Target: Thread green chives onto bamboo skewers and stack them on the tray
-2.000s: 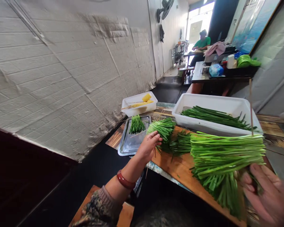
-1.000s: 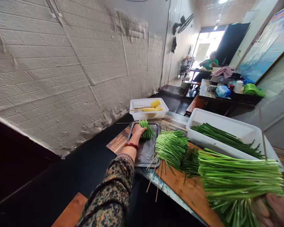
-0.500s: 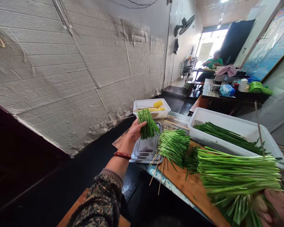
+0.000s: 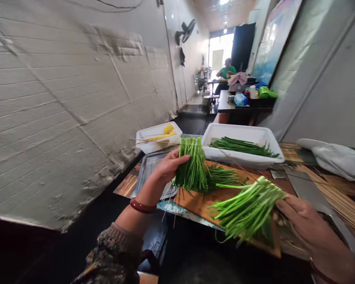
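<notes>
My left hand [image 4: 170, 165] is closed on a skewered bunch of chives [image 4: 192, 163], its cut ends level at the top and a thin stick pointing out to the left. My right hand [image 4: 298, 213] grips another bunch of chives [image 4: 248, 211] by its right side, the stalks fanned out leftward. A thin blurred stick slants up from that bunch. Both bunches are over the wooden cutting board [image 4: 207, 205]. More skewered chives [image 4: 223, 175] lie on the board behind the left-hand bunch, partly hidden by it.
A metal tray [image 4: 142, 175] lies left of the board. Behind stand a white tub [image 4: 239, 157] of chives and a smaller white tub [image 4: 144, 148] with yellow food. Bamboo skewers [image 4: 334, 193] and a flat metal blade [image 4: 304, 191] lie right. A person [image 4: 227, 71] sits far back.
The view has turned right. The left-hand bunch has moved right, in front of the skewered chives. The right-hand bunch has swung inward, and its stalks now fan down to the left.
</notes>
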The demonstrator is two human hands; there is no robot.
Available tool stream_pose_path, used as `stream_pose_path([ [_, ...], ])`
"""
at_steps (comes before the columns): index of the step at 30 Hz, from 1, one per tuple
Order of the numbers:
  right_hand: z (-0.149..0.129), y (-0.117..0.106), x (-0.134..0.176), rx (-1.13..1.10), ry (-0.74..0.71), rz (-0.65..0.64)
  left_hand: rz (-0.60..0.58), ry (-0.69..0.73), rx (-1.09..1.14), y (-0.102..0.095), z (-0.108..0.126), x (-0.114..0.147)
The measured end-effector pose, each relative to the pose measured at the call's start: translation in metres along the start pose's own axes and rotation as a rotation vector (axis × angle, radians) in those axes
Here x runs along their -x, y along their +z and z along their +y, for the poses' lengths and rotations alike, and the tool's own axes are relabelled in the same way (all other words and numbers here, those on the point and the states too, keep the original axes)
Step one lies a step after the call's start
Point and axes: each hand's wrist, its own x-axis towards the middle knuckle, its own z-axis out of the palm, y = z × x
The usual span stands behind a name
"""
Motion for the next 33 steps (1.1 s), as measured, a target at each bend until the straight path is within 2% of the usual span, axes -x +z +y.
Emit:
stream_pose_path([
  [2, 0.001, -0.012, -0.004, 0.015, -0.063, -0.139, -0.031, -0.056, 0.007, 0.020, -0.011, -0.007],
  [5, -0.004, -0.027, -0.009, 0.047, -0.158, -0.267, -0.043, -0.123, 0.015, 0.043, -0.028, -0.016],
  [9, -0.024, -0.043, -0.009, 0.118, -0.350, -0.401, -0.049, -0.156, 0.019, 0.058, -0.042, -0.027],
  [13, -0.045, -0.054, -0.001, 0.149, -0.473, -0.457, -0.062, -0.062, 0.015, 0.065, -0.037, -0.032],
  [17, -0.065, -0.055, 0.010, 0.078, -0.479, -0.487, -0.153, 0.032, 0.033, 0.075, -0.021, -0.025],
  [20, -0.073, -0.046, 0.010, 0.057, -0.477, -0.508, -0.200, 0.039, 0.017, 0.079, -0.020, -0.017],
  [25, -0.064, -0.011, -0.015, 0.149, -0.416, -0.284, -0.176, -0.050, -0.121, 0.074, -0.048, -0.006],
  [28, -0.054, 0.012, -0.029, 0.168, -0.378, -0.267, -0.166, -0.069, -0.152, 0.070, -0.062, 0.003],
  [33, -0.043, 0.044, -0.032, -0.028, -0.185, -0.236, -0.083, -0.078, -0.022, 0.062, -0.066, 0.020],
])
